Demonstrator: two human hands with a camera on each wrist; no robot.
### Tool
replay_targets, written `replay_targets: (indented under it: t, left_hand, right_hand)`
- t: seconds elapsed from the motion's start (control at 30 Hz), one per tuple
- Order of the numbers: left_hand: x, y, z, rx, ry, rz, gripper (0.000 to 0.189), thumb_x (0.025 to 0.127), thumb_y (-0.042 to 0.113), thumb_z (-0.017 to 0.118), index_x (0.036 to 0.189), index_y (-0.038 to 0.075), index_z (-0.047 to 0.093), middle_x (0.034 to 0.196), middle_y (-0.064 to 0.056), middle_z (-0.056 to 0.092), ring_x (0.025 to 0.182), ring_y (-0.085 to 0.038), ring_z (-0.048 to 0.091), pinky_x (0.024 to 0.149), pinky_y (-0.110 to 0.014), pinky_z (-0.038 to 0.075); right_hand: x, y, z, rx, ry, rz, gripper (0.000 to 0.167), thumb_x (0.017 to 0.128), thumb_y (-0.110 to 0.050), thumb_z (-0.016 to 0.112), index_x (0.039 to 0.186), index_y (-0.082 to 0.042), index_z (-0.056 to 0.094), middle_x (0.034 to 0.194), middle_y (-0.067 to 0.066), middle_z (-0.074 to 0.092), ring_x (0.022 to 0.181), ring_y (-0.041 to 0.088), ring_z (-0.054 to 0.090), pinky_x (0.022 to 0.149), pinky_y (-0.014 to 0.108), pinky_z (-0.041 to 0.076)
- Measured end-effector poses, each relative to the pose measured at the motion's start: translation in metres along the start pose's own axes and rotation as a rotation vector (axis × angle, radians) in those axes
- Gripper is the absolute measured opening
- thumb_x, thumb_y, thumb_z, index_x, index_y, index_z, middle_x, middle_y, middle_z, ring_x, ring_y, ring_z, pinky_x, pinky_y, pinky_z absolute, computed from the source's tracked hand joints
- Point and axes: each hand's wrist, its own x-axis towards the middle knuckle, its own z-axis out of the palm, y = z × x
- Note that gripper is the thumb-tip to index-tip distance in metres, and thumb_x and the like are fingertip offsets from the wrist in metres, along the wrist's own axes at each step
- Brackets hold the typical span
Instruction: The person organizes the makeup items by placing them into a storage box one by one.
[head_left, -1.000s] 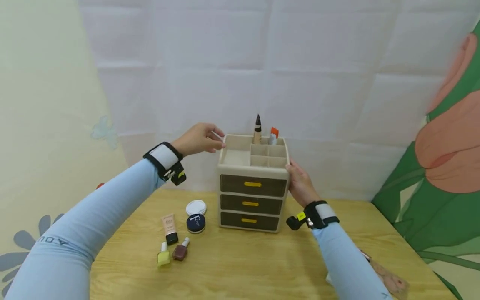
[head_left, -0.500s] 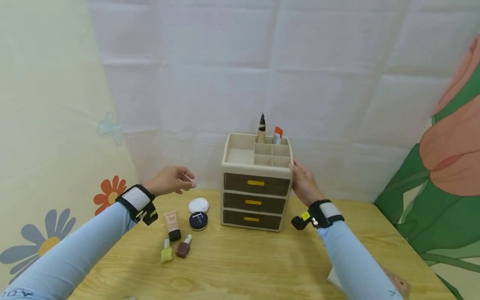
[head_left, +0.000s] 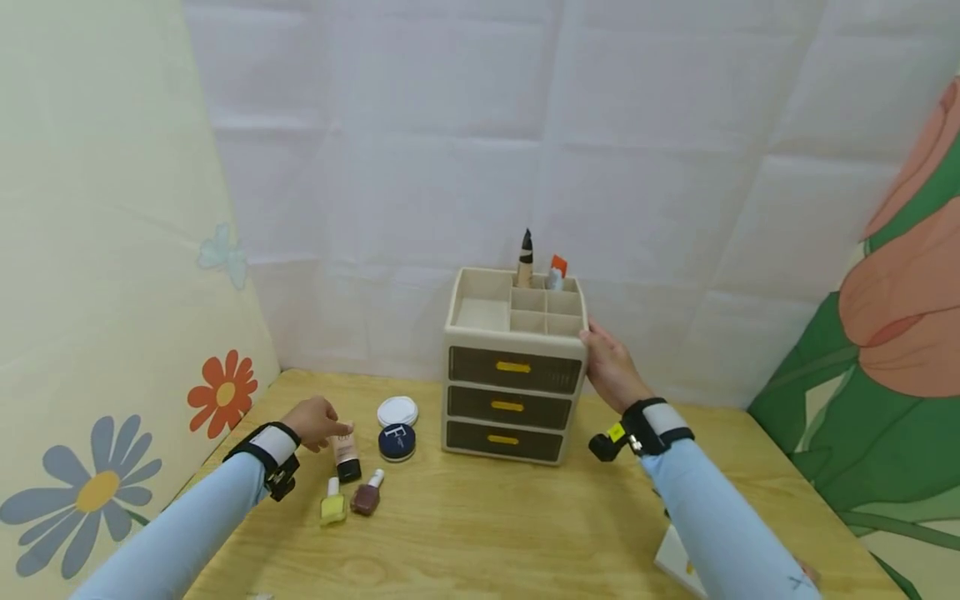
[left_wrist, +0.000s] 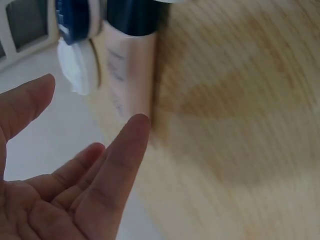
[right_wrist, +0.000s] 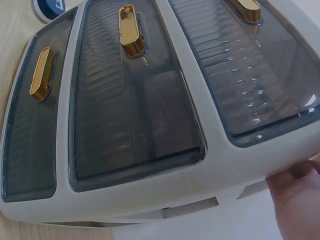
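Note:
My left hand (head_left: 315,422) is over the upper end of a beige cosmetic tube (head_left: 346,457) with a black cap, lying on the table. In the left wrist view the thumb and fingers are spread, the index fingertip right by the tube (left_wrist: 131,75); contact is unclear. My right hand (head_left: 611,367) grips the right side of a cream makeup organizer (head_left: 513,342) near its top; some fingers are hidden. The organizer has three dark drawers with gold handles, all pushed in. A black-tipped beige tube (head_left: 525,265) and an orange-topped item (head_left: 557,273) stand in its top compartments.
Right of the left hand lie a white round compact (head_left: 397,412) and a navy compact (head_left: 397,442). Nearer are a yellow nail polish bottle (head_left: 333,504) and a plum nail polish bottle (head_left: 367,495). A white box (head_left: 678,560) sits partly under the right forearm.
My left hand has left the organizer's upper left edge and come down and left to the beige tube. The right hand keeps its place on the organizer.

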Motion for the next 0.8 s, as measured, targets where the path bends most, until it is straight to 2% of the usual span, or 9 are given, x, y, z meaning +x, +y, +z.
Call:
replay_targets:
  t: [0.1,0.2,0.37,0.47,0.63,0.8]
  left_hand:
    - [0.006,-0.004,0.004,-0.006,-0.024,-0.064,0.032,0.088,0.021,0.072,0.071,0.000,0.056,0.066,-0.008,0.056,0.058,-0.019,0.059,0.054,-0.031,0.054]
    - [0.013,-0.009,0.008,0.012,-0.031,-0.086,0.038,0.088,0.023,0.073,0.061,0.004,0.054,0.057,-0.004,0.054,0.050,-0.015,0.055,0.050,-0.027,0.051]
    - [0.024,-0.015,0.015,0.053,0.016,-0.092,0.036,0.086,0.027,0.074,0.069,-0.002,0.061,0.057,-0.006,0.061,0.050,-0.015,0.057,0.049,-0.026,0.050]
    - [0.025,-0.016,0.019,0.085,0.048,-0.072,0.038,0.085,0.030,0.074,0.071,-0.002,0.060,0.056,-0.006,0.061,0.049,-0.016,0.057,0.047,-0.027,0.048]
    - [0.024,-0.014,0.024,0.123,0.070,-0.055,0.038,0.085,0.029,0.074,0.065,0.000,0.061,0.052,-0.003,0.057,0.044,-0.015,0.056,0.045,-0.027,0.048]
    - [0.024,-0.013,0.029,0.115,0.054,-0.084,0.034,0.084,0.025,0.074,0.067,-0.001,0.061,0.056,-0.006,0.058,0.045,-0.017,0.057,0.046,-0.028,0.050]
  right_hand:
    - [0.000,-0.004,-0.001,-0.001,-0.005,-0.001,0.055,0.105,-0.012,0.030,0.155,-0.002,0.008,0.159,0.016,0.013,0.142,0.026,0.018,0.113,0.036,0.022]
    - [0.000,-0.007,-0.002,-0.008,-0.012,0.005,0.056,0.105,-0.014,0.032,0.155,-0.002,0.009,0.159,0.017,0.013,0.140,0.024,0.023,0.111,0.035,0.026]
    - [0.000,-0.010,-0.005,-0.040,-0.021,0.019,0.056,0.106,-0.016,0.033,0.155,-0.003,0.010,0.158,0.019,0.015,0.126,0.014,0.042,0.100,0.027,0.039]
    - [-0.001,-0.010,-0.005,-0.050,-0.025,0.025,0.055,0.106,-0.015,0.032,0.155,-0.004,0.010,0.158,0.019,0.016,0.117,0.009,0.048,0.095,0.024,0.042]
    - [-0.001,-0.007,-0.005,-0.052,-0.012,0.040,0.055,0.106,-0.015,0.033,0.155,-0.005,0.011,0.158,0.018,0.017,0.115,0.008,0.049,0.093,0.024,0.043]
    - [-0.003,-0.005,-0.004,-0.041,0.007,0.040,0.055,0.105,-0.015,0.034,0.155,-0.007,0.013,0.158,0.016,0.019,0.118,0.012,0.047,0.093,0.025,0.043]
